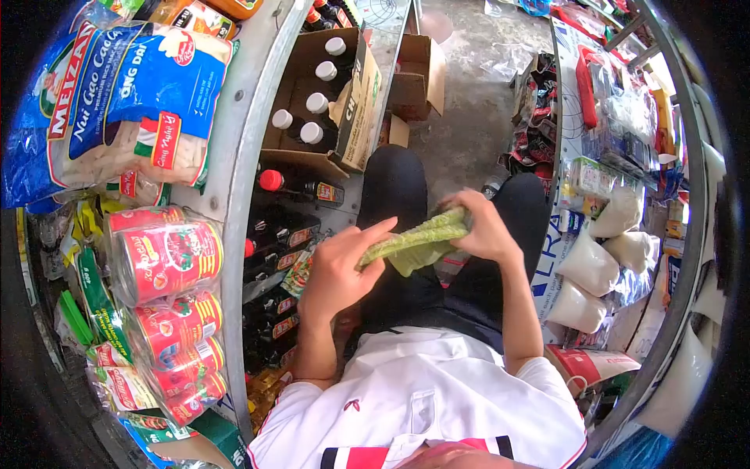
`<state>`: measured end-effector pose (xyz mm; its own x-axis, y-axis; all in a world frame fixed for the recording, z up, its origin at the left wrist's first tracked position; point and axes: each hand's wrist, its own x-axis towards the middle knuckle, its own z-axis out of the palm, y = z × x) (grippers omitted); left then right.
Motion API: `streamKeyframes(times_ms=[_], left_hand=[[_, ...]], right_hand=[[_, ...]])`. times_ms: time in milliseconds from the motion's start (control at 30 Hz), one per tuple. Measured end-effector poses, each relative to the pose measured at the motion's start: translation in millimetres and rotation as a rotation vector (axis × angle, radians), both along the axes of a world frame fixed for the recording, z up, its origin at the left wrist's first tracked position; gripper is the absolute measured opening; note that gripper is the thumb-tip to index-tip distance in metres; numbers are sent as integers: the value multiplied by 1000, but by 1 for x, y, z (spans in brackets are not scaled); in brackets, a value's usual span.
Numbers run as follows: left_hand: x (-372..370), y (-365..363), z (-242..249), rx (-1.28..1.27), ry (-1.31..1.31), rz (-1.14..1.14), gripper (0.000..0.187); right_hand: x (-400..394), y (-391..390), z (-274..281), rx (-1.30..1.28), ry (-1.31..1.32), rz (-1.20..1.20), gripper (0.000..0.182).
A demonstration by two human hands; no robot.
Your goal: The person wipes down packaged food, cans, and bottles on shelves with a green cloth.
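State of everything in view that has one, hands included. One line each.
left hand: closed on cloth
right hand: closed on cloth
cloth: folded, held between the hands
bottle carton: open, bottles inside
white-capped bottles: capped, upright
red-capped bottle: capped
back carton: open, flap out
cans: wrapped in clear plastic
pasta bag: full

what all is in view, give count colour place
apparent cloth: 1, green, centre
cartons: several, brown, upper centre
white-capped bottles: 5, dark, inside carton
loose bottles: several, dark, centre-left
pasta bag: 1, blue, upper left
wrapped cans: several, red, left
filled bags: several, white, right
packets: uncountable, mixed colours, both sides
shelves: several, grey, both sides
floor: 1, grey, top
shirt: 1, white, bottom
trousers: 1 pair, black, centre
left hand, right hand: 2, bare, gripping cloth
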<state>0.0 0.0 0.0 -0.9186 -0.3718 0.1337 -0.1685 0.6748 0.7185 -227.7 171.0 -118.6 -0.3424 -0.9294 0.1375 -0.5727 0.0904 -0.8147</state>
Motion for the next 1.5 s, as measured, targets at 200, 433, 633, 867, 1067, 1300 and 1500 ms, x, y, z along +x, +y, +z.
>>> streamKeyframes(times_ms=[200, 433, 633, 867, 1067, 1300, 1500], left_hand=[[-1, -10, 4, -51, 157, 31, 55], [10, -20, -12, 5, 164, 292, 43], [11, -15, -32, 226, 305, 406, 19], [10, -15, -35, 205, 349, 440, 13], [18, -22, -44, 169, 492, 602, 23], [21, -48, -54, 258, 437, 618, 18], [-13, -21, -41, -34, 160, 408, 39]], right_hand=[[-19, 24, 33, 180, -384, -25, 48], [-34, 45, 12, 273, -255, -81, 47], [-35, 48, 20, 148, -251, -275, 42], [-36, 41, 10, -120, 132, -589, 44], [-46, 40, 9, -102, 311, -614, 41], [-54, 60, 27, -148, 110, -728, 23], [-29, 39, 121, -2, -162, -496, 16]])
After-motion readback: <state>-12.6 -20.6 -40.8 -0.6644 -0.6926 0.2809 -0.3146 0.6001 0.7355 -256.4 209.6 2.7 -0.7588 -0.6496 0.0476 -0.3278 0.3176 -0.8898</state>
